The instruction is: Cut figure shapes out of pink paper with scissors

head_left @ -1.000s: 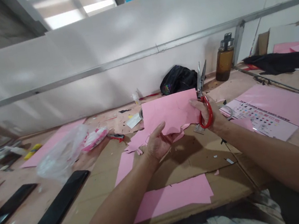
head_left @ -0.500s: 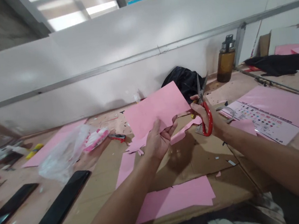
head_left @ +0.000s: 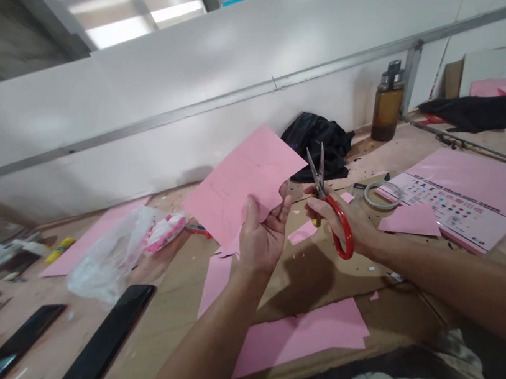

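My left hand (head_left: pixel 263 232) grips a sheet of pink paper (head_left: pixel 237 182) by its lower edge, thumb on top and fingers beneath. Faint drawn lines show on the sheet, and a curved notch is cut into its right side. Just to the right, my right hand (head_left: pixel 339 215) holds a pair of scissors (head_left: pixel 342 227) with red handles, its slightly parted blades pointing up and away from me. The blades are apart from the paper. Something small and yellow also shows by my right fingers. Beneath both hands lies brown cardboard (head_left: pixel 321 271) with pink offcuts (head_left: pixel 303 232) on it.
Two black phones (head_left: pixel 105 342) and a clear plastic bag (head_left: pixel 103 261) lie to the left. A roll of tape (head_left: pixel 382 195), a pink paper pack (head_left: pixel 471 203) and an amber bottle (head_left: pixel 387 105) are on the right. Black cloth (head_left: pixel 317 143) sits near the white wall.
The pink sheet has turned and shifted left. My right hand with the scissors has moved left and toward me, away from the sheet. A pink strip below is no longer seen attached to the sheet.
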`<state>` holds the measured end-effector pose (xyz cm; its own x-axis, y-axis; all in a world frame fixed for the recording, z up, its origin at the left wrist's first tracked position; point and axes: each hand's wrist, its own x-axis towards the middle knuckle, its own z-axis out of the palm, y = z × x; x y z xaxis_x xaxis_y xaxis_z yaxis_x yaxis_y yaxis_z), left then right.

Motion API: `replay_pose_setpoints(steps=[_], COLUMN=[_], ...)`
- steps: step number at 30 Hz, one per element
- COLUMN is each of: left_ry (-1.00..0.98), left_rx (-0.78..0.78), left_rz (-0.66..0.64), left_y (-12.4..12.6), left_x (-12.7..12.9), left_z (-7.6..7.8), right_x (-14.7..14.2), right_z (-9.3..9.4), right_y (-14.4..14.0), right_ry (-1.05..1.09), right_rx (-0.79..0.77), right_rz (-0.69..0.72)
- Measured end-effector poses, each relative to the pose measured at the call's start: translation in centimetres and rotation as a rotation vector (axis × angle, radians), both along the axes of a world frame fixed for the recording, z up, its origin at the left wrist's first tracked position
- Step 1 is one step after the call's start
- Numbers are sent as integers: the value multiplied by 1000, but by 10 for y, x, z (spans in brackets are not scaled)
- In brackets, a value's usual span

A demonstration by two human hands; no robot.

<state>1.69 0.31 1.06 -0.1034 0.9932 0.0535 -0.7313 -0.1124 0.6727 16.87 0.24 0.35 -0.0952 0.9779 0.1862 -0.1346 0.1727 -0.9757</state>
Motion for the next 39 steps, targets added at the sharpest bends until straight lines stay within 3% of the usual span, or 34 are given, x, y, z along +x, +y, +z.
replay_pose_setpoints(steps=[9,14,18,24,30,33,39], left_ry=[-40,-57,48,108,95,50,-100], left_rx=[-66,-65,-141,-153,-89,-99,-259], left_rz=[-42,56,116,52,-36,-77,-188], left_y=[-2,0,1,-3,-3,-4,-5], left_x=[4,2,3,10,12,12,7], left_z=[0,-5,-12,-20,-29,-26,-17], right_x=[-14,-14,-9,-2,8,11,11], right_z=[-4,-11,-15,-14,-26,-25,-18], right_y=[-7,-5,2,15,31,30,20], right_ry=[79,154,192,309,361,326,281], right_rx=[41,-64,-45,30,-16,27,52], right_rz=[177,214,174,57,-10,-55,11])
